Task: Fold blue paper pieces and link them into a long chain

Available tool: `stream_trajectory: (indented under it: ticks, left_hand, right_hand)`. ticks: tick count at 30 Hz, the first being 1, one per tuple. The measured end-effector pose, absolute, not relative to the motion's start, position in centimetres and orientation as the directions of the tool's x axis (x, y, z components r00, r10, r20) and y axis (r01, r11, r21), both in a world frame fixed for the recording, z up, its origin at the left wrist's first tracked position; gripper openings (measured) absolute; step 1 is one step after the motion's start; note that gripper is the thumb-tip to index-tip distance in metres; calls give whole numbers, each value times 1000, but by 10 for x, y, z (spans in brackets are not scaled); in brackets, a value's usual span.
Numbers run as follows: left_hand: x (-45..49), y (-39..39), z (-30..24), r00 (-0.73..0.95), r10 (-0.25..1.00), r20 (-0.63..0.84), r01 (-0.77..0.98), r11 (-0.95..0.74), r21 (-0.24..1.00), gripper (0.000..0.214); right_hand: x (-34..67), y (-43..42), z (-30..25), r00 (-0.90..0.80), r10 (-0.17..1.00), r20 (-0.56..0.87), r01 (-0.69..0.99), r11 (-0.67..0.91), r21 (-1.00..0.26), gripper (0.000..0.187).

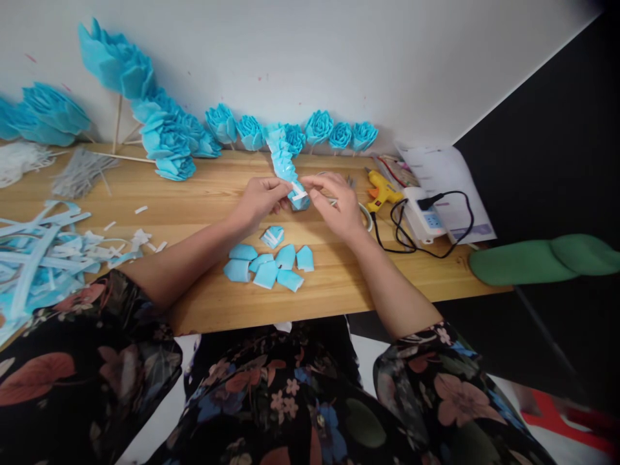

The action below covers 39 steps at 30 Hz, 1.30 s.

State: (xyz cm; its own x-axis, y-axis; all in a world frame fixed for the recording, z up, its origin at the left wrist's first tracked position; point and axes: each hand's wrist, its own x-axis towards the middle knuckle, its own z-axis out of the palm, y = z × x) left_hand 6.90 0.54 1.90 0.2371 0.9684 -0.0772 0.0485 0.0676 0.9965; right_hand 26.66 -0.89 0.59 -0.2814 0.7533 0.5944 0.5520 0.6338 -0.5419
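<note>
My left hand (259, 199) and my right hand (336, 203) meet over the middle of the wooden table (203, 194). Both pinch the near end of a long chain of folded blue petals (285, 161) that runs back toward the wall. A small white strip sits at that end, between my fingertips. Just in front of my hands lie several loose folded blue petal pieces (268, 263).
Finished blue paper roses (317, 129) line the wall, with bigger ones on sticks (145, 103) at the left. Blue and white scraps (43, 255) cover the left side. A yellow glue gun (382, 189), a white box with black cable (426, 219), papers and a green object (537, 258) lie at the right.
</note>
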Motion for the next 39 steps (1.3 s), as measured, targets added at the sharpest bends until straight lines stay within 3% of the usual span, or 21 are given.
stream_trajectory:
  ticks: [4, 7, 15, 19, 28, 39]
  left_hand:
    - [70, 4, 21, 252, 968, -12, 102, -14, 995, 19]
    - [70, 3, 21, 264, 964, 24, 124, -58, 991, 21]
    - [69, 6, 20, 241, 970, -40, 58, 27, 998, 24]
    - [69, 7, 18, 250, 966, -58, 46, 48, 998, 23]
    - [70, 1, 24, 313, 948, 49, 120, -91, 989, 23]
    - [70, 2, 19, 358, 930, 83, 71, -116, 991, 23]
  right_hand:
    - [268, -10, 8, -226, 831, 508, 448, 552, -703, 31]
    - [268, -10, 9, -243, 854, 461, 441, 520, -732, 32]
    - [265, -14, 16, -334, 767, 548, 600, 622, -504, 25]
    - [265, -15, 17, -367, 738, 567, 591, 655, -470, 17]
    - [267, -12, 11, -282, 871, 402, 421, 488, -764, 34]
    - [267, -7, 4, -282, 891, 355, 403, 446, -799, 39]
